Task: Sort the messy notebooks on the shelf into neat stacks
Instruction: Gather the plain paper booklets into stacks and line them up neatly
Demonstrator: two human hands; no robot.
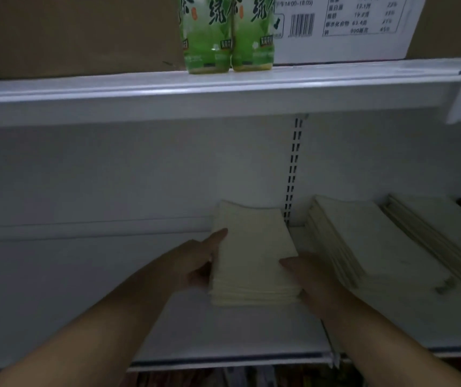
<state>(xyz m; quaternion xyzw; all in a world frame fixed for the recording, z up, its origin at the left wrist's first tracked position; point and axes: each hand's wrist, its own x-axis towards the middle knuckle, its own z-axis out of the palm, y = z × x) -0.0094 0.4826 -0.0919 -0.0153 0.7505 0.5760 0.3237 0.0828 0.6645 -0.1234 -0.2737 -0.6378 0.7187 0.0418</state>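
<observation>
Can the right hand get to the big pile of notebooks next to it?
Probably yes. The right hand presses the side of the small stack, and the big pile lies just to its right on the same shelf, with nothing between them. It would have to let go first.

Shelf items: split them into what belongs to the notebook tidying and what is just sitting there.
Part of the job:
- notebook stack held between left hand and right hand
- middle stack
- far right stack

Just sitting there:
- two green tea bottles
- white carton
- brown box
</observation>
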